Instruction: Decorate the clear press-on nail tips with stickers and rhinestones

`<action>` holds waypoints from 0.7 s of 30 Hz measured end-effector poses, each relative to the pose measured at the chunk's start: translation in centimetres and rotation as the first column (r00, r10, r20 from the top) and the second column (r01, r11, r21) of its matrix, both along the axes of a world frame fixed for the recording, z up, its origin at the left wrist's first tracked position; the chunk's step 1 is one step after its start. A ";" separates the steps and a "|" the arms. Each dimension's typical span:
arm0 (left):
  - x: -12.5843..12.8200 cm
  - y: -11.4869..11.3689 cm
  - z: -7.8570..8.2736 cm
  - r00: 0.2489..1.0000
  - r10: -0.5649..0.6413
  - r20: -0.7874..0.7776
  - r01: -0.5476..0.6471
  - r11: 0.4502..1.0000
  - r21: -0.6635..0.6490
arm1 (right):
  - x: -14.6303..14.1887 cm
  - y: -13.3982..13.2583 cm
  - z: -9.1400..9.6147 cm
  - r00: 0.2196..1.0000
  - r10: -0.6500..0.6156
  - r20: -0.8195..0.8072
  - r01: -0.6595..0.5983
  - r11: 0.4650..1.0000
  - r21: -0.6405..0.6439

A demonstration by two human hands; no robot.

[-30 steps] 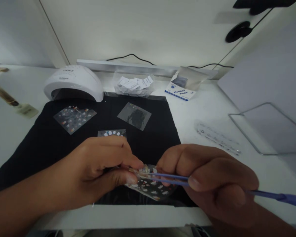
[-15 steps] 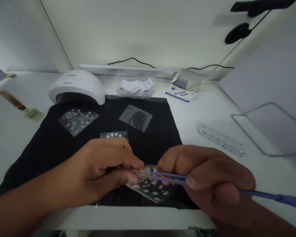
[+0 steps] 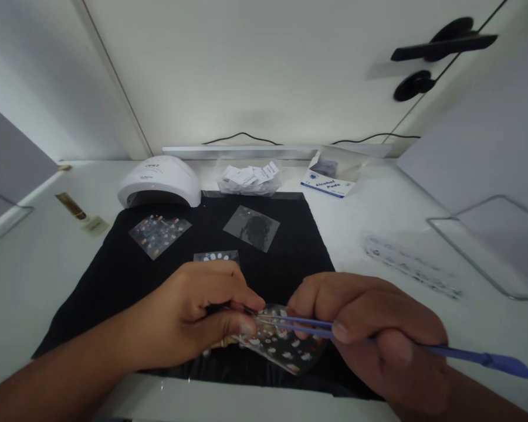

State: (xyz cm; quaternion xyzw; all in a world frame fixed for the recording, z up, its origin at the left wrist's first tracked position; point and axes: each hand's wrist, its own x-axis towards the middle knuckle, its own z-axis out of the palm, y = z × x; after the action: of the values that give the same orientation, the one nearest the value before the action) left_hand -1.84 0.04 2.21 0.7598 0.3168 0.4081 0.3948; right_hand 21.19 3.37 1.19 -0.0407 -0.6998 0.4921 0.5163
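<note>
My left hand [image 3: 198,313] is closed, pinching the left edge of a clear sticker sheet [image 3: 281,346] printed with small coloured shapes, low over a black mat [image 3: 114,275]. My right hand [image 3: 378,334] is closed round blue tweezers [image 3: 466,354]. Their metal tips reach left onto the sheet, right beside my left thumb and forefinger. What lies at the tips is too small to make out.
More sticker sheets [image 3: 159,233] [image 3: 252,227] [image 3: 215,257] lie on the mat. Behind stand a white nail lamp [image 3: 161,181], a bag of white packets [image 3: 249,177] and an alcohol pads box [image 3: 332,176]. A clear strip [image 3: 411,266] lies right; a small bottle [image 3: 81,214] lies left.
The head view has tilted up and shifted, so everything sits lower and further right in frame. Both hands keep their grip; the tweezer tips stay on the sheet.
</note>
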 end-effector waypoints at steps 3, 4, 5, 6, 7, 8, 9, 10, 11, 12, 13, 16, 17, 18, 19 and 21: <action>0.1 0.1 -0.1 0.999 0.022 0.025 -0.021 0.999 -0.034 | 0.0 0.0 0.2 1.000 0.007 -0.005 -0.007 1.000 -0.007; 0.2 0.1 -0.2 0.999 0.040 0.034 -0.039 0.998 -0.051 | -0.1 0.1 0.3 1.000 0.008 -0.002 -0.008 1.000 -0.023; 0.2 0.2 -0.2 0.997 0.064 0.043 -0.061 0.996 -0.066 | -0.2 0.1 0.5 1.000 0.008 0.001 -0.008 0.999 -0.050; 0.2 0.3 -0.1 0.995 0.090 0.047 -0.086 0.993 -0.077 | -0.3 0.2 0.6 1.000 0.012 0.005 -0.012 0.997 -0.080; 0.2 0.4 -0.1 0.992 0.120 0.046 -0.116 0.990 -0.082 | -0.4 0.3 0.8 1.000 0.019 0.005 -0.018 0.994 -0.108; 0.2 0.5 0.0 0.988 0.150 0.040 -0.146 0.986 -0.080 | -0.5 0.4 0.8 1.000 0.025 0.002 -0.024 0.991 -0.133; 0.1 0.6 0.0 0.984 0.177 0.032 -0.174 0.982 -0.078 | -0.6 0.5 0.9 0.999 0.032 -0.008 -0.033 0.989 -0.141; 0.1 0.8 0.1 0.979 0.200 0.025 -0.198 0.977 -0.075 | -0.7 0.7 0.8 0.999 0.040 -0.007 -0.040 0.987 -0.154; 0.1 0.9 0.2 0.976 0.218 0.019 -0.216 0.974 -0.073 | -0.8 0.8 0.7 0.999 0.042 -0.013 -0.044 0.986 -0.164; 0.0 1.1 0.2 0.973 0.229 0.016 -0.227 0.971 -0.072 | -0.9 1.0 0.6 0.999 0.040 -0.009 -0.041 0.982 -0.187; 0.0 1.3 0.2 0.972 0.233 0.014 -0.232 0.970 -0.073 | -0.9 1.1 0.4 0.999 0.041 -0.010 -0.042 0.979 -0.201; 0.0 1.7 0.0 0.974 0.226 0.024 -0.223 0.971 -0.086 | -0.8 1.4 -0.1 1.000 0.021 -0.017 -0.025 0.973 -0.229; -0.1 1.7 -0.2 0.975 0.220 0.032 -0.216 0.972 -0.095 | -0.8 1.5 -0.2 1.000 0.013 -0.018 -0.017 0.972 -0.236; -0.1 1.8 -0.3 0.976 0.212 0.042 -0.207 0.973 -0.105 | -0.8 1.5 -0.3 1.000 0.006 -0.021 -0.011 0.971 -0.239; -0.1 1.8 -0.4 0.978 0.204 0.054 -0.196 0.974 -0.116 | -0.8 1.4 -0.3 1.000 -0.002 -0.028 -0.004 0.972 -0.236; 0.0 1.8 -0.6 0.980 0.184 0.078 -0.172 0.976 -0.136 | -0.8 1.3 -0.2 0.999 -0.015 -0.035 0.007 0.975 -0.221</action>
State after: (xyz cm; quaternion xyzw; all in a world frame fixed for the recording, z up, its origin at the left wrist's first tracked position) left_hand -1.89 1.83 1.63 0.6821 0.3910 0.4545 0.4186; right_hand 20.41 4.66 0.99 -0.0928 -0.6310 0.5648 0.5237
